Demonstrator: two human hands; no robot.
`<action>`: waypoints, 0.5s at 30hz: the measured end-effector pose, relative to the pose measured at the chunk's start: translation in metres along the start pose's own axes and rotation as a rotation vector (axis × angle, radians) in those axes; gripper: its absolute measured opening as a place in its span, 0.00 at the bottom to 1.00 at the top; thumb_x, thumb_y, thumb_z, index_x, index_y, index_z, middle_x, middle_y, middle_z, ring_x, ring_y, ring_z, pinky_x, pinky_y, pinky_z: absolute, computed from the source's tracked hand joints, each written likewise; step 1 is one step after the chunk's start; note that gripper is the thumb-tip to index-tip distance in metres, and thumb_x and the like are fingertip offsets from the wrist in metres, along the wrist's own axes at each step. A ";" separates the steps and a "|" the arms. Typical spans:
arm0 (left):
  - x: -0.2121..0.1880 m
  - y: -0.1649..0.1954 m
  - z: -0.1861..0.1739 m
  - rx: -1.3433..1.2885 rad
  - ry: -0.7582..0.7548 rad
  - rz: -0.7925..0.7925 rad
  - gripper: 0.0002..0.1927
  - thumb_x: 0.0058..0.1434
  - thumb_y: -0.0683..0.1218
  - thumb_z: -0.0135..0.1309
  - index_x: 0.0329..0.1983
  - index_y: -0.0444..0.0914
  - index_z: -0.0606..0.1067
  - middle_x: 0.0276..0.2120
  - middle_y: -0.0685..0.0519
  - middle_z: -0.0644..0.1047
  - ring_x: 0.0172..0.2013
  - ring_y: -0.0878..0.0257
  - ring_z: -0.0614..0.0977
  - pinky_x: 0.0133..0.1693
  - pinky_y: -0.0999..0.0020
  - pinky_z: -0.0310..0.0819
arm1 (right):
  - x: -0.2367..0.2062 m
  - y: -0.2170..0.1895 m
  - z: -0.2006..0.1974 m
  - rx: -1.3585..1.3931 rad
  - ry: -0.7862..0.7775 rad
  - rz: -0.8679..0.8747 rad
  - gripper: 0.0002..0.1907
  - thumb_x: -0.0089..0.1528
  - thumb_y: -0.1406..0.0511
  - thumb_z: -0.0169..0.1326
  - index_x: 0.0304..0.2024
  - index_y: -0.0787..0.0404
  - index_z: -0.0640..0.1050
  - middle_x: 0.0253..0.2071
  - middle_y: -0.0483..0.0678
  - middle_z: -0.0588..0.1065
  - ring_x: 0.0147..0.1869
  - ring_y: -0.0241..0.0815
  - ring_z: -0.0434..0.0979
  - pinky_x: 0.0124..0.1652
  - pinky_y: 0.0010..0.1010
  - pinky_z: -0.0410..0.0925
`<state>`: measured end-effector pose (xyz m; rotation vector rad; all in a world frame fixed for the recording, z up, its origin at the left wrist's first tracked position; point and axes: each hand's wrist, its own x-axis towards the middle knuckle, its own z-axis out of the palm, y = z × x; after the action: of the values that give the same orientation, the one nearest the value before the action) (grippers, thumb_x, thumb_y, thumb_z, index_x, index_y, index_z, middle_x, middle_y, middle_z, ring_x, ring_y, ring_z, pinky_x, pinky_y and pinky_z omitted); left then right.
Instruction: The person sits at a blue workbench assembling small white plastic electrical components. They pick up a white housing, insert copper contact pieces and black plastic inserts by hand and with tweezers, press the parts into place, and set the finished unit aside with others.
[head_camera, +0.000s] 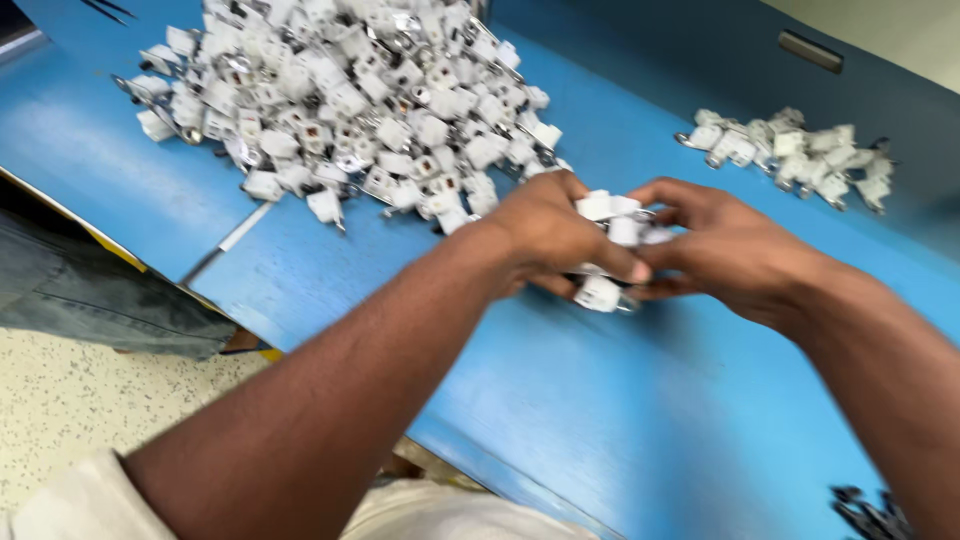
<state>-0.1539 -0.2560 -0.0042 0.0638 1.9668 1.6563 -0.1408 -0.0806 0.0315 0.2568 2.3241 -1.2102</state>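
two hands meet over the blue surface (600, 400) in the head view. left hand (545, 235) and right hand (735, 250) curl inward, fingers closed around a small cluster of white plastic parts (610, 250) held between them just above the surface. large heap of white parts (340, 100) lies beyond the left hand, near it. smaller pile (790, 155) sits well apart, beyond the right hand. dark metal bits (870, 512) at lower right edge, blurred.
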 end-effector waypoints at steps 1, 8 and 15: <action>0.001 -0.004 -0.003 -0.084 -0.043 0.028 0.47 0.35 0.44 0.73 0.60 0.34 0.65 0.45 0.44 0.82 0.43 0.54 0.87 0.37 0.58 0.87 | 0.003 0.003 -0.002 0.029 0.001 -0.001 0.26 0.53 0.77 0.57 0.54 0.60 0.72 0.49 0.50 0.73 0.49 0.44 0.80 0.53 0.38 0.73; 0.003 -0.001 -0.021 -0.146 -0.075 0.171 0.42 0.37 0.47 0.74 0.54 0.32 0.67 0.40 0.42 0.81 0.40 0.53 0.86 0.35 0.57 0.86 | 0.024 0.034 -0.015 0.386 -0.062 -0.124 0.31 0.59 0.74 0.53 0.66 0.58 0.69 0.52 0.48 0.73 0.54 0.41 0.78 0.55 0.42 0.71; 0.019 0.020 -0.092 -0.300 -0.006 0.373 0.44 0.38 0.50 0.74 0.55 0.30 0.66 0.41 0.38 0.82 0.37 0.52 0.90 0.35 0.57 0.91 | 0.052 -0.062 -0.001 0.447 -0.271 -0.422 0.31 0.61 0.72 0.50 0.69 0.62 0.66 0.58 0.50 0.73 0.60 0.44 0.76 0.56 0.43 0.74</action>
<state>-0.2169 -0.3259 0.0143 0.3379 1.7550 2.1698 -0.2093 -0.1198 0.0492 -0.2508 1.9042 -1.8404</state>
